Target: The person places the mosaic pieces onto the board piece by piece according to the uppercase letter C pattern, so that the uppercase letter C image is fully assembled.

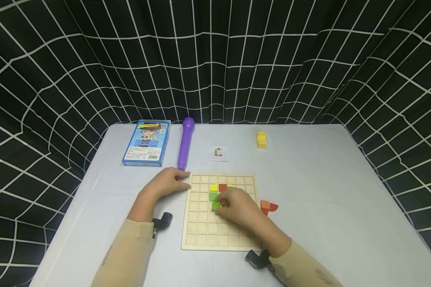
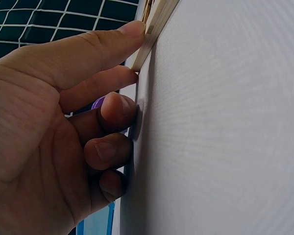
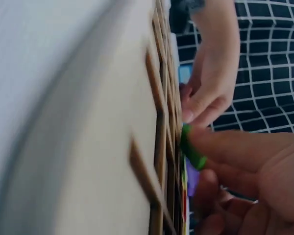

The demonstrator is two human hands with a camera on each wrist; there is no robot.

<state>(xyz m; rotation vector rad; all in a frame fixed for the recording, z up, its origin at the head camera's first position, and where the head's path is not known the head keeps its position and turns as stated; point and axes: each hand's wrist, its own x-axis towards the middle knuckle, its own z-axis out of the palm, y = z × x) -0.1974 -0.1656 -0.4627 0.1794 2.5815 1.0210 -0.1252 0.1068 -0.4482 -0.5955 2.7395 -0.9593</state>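
Observation:
A wooden grid board (image 1: 201, 227) lies on the table in the head view. Yellow (image 1: 213, 187), red (image 1: 222, 187) and green (image 1: 213, 196) pieces sit in its upper cells. My right hand (image 1: 237, 207) is over the board and pinches a green piece (image 1: 216, 205) (image 3: 192, 149) at a cell below them. My left hand (image 1: 170, 182) (image 2: 88, 122) rests on the table with its thumb and forefinger against the board's top-left corner (image 2: 154, 29), its other fingers curled.
Orange and red pieces (image 1: 269, 207) lie just right of the board. A small pattern card (image 1: 218, 153), a purple cylinder (image 1: 185, 142), a blue box (image 1: 146, 142) and a yellow block (image 1: 261, 140) lie further back. A black gridded curtain surrounds the table.

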